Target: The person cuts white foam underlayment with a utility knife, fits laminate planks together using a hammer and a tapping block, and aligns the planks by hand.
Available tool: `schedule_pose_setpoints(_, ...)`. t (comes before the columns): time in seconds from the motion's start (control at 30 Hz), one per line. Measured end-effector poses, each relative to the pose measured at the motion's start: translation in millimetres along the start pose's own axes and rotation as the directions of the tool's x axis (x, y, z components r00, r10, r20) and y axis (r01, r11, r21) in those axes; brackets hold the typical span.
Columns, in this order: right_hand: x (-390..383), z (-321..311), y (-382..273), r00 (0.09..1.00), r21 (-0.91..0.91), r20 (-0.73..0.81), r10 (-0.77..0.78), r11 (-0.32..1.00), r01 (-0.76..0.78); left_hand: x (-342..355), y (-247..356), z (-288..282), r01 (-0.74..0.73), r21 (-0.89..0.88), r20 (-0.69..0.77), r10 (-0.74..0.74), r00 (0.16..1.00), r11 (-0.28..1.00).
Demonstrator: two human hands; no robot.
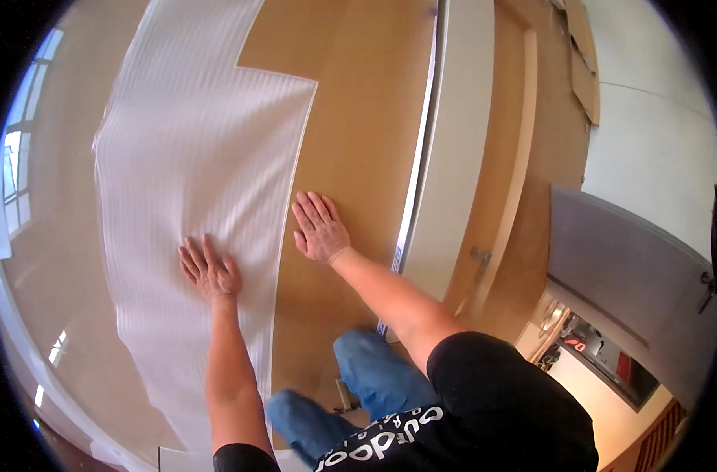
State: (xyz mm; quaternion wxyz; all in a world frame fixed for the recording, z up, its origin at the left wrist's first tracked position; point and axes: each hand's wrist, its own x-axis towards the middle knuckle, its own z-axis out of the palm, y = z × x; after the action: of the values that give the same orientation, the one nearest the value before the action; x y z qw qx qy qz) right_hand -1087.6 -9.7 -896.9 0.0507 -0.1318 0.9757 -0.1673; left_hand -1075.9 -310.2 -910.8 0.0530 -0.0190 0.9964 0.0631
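left hand (211, 274) — spread on white sheet (170, 149) | right hand (321, 232) — flat on brown board (358, 141)

The head view looks down and forward from the person's head, through the left one of two wide fisheye cameras. It sits close above the body: the black shirt (516, 401) and jeans (378, 370) take up the near edge. The left hand (211, 271) and right hand (321, 230) come near the middle. Coverage reaches a window (16, 169) at the left and a grey door (634, 275) at the right, with straight edges bending toward a round, dark rim.
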Motion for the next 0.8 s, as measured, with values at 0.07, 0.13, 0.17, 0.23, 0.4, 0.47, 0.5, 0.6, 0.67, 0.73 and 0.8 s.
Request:
schedule_pose_setpoints(0.07, 0.8, 0.4, 1.6, 0.999, 0.001, -0.028, -0.016, 1.0, 0.016, 1.0, 3.2, -1.9, -0.02, -0.017, -0.034, 0.019, 0.999, 1.0)
schedule_pose_setpoints(0.13, -1.2, 6.0, 0.4, 0.998, 0.004, -0.055, -0.024, 1.0, 0.024, -0.2, 0.7, -1.5, -0.013, 0.006, -0.029, 0.013, 0.999, 1.0)
schedule_pose_setpoints(0.17, -1.1, 8.3, 0.3, 0.996, -0.001, -0.09, -0.027, 1.0, 0.027, 1.5, -0.4, -1.9, -0.013, 0.023, -0.031, 0.014, 0.999, 1.0)
schedule_pose_setpoints(0.23, -1.9, 7.5, -7.9, 0.998, 0.023, -0.061, 0.002, 1.0, 0.0, -3.5, -4.5, -2.6, 0.002, 0.067, -0.005, -0.002, 1.0, 0.998)
schedule_pose_setpoints(0.4, -17.0, -4.9, 25.4, 0.963, 0.293, -0.255, 0.087, 0.956, -0.009, -4.1, 15.1, 15.1, -0.045, 0.045, -0.074, 0.048, 0.996, 0.998)
schedule_pose_setpoints(0.47, -41.2, -29.3, 33.0, 0.901, 0.425, -0.393, 0.184, 0.905, 0.001, -8.2, 5.8, 21.5, -0.032, 0.079, -0.098, 0.04, 0.994, 0.996)
schedule_pose_setpoints(0.5, -67.0, -45.4, 42.6, 0.845, 0.414, -0.493, 0.208, 0.91, 0.017, -10.0, 0.5, 22.8, -0.04, 0.076, -0.117, 0.048, 0.992, 0.996)
schedule_pose_setpoints(0.6, -198.9, -91.6, 85.9, 0.79, 0.136, -0.515, 0.334, 0.941, -0.309, -3.1, -12.1, 30.8, -0.077, 0.092, -0.108, 0.087, 0.99, 0.993)
schedule_pose_setpoints(0.67, -293.2, -91.7, 90.3, 0.71, 0.162, -0.407, 0.575, 0.81, -0.564, 17.5, -48.8, 24.5, -0.13, 0.037, -0.009, 0.13, 0.991, 0.991)
schedule_pose_setpoints(0.73, -368.6, -81.8, 65.9, 0.587, 0.251, -0.156, 0.794, 0.607, -0.754, 39.4, -107.9, -23.6, -0.173, 0.022, 0.092, 0.17, 0.981, 0.985)
schedule_pose_setpoints(0.8, -432.8, -74.4, 63.2, 0.492, 0.218, -0.012, 0.87, 0.483, -0.848, 38.3, -118.3, -91.6, -0.275, 0.093, 0.139, 0.261, 0.955, 0.957)
